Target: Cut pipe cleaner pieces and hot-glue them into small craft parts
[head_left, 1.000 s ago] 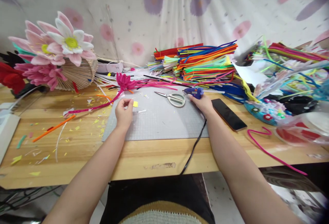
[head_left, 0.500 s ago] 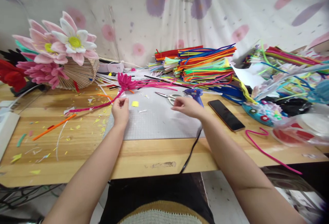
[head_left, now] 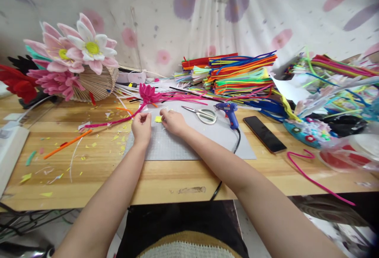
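Note:
My left hand (head_left: 141,126) rests on the grey cutting mat (head_left: 207,139), its fingers pinched on the end of a magenta pipe-cleaner stem (head_left: 112,122) that carries a magenta flower (head_left: 147,92). Close beside it, my right hand (head_left: 173,121) lies on the mat with fingers curled over a small yellow piece (head_left: 158,119). The blue glue gun (head_left: 229,111) stands on the mat to the right, untouched, next to white-handled scissors (head_left: 204,114).
A black phone (head_left: 264,133) lies right of the mat. Stacks of coloured pipe cleaners (head_left: 237,72) fill the back and right. A woven basket with large pink flowers (head_left: 74,58) stands at the back left. Scraps litter the wooden table (head_left: 89,171). The glue gun's cord hangs over the front edge.
My right hand left the glue gun and moved left across the mat to the yellow piece beside my left hand. The glue gun now stands alone.

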{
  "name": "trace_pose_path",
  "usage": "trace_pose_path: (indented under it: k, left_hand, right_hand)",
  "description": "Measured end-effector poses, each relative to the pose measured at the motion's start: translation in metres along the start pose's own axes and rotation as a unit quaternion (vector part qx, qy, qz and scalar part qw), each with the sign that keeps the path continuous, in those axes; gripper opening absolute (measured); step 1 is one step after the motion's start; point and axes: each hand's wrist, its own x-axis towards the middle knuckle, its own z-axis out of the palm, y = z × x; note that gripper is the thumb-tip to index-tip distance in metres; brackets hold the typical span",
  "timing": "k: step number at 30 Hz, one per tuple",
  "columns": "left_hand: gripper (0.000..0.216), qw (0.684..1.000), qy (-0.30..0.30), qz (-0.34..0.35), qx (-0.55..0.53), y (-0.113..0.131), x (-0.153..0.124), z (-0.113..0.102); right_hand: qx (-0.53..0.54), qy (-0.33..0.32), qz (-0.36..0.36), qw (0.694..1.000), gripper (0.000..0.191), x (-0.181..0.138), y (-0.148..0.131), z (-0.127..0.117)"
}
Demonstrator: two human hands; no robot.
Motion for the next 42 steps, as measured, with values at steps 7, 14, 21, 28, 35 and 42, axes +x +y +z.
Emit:
trace_pose_path:
  k: [7, 14, 21, 28, 35, 42]
  left_hand:
    - [0.016, 1.000, -0.003, 0.007, 0.007, -0.001, 0.000, 0.001]
    - [0.011, 0.989, -0.121, 0.064, 0.047, 0.013, -0.008, -0.002]
    - [0.006, 0.934, -0.307, 0.154, 0.095, 0.024, -0.021, 0.002]
    - [0.008, 0.896, -0.363, 0.202, 0.156, 0.025, -0.022, 0.001]
    - [0.007, 0.894, -0.360, 0.191, 0.187, 0.026, -0.022, 0.002]
    - [0.008, 0.892, -0.361, 0.192, 0.193, 0.025, -0.022, 0.003]
  right_hand:
    - [0.080, 0.032, 0.051, 0.995, 0.029, 0.000, 0.004, -0.004]
    - [0.333, 0.117, 0.139, 0.925, 0.026, -0.007, 0.035, -0.015]
    - [0.479, 0.046, 0.123, 0.868, 0.026, -0.043, 0.053, -0.025]
    - [0.480, 0.029, 0.093, 0.872, 0.026, -0.047, 0.054, -0.004]
    - [0.451, 0.026, 0.069, 0.889, 0.026, -0.048, 0.050, -0.002]
    - [0.423, 0.036, 0.051, 0.904, 0.025, -0.048, 0.047, -0.003]
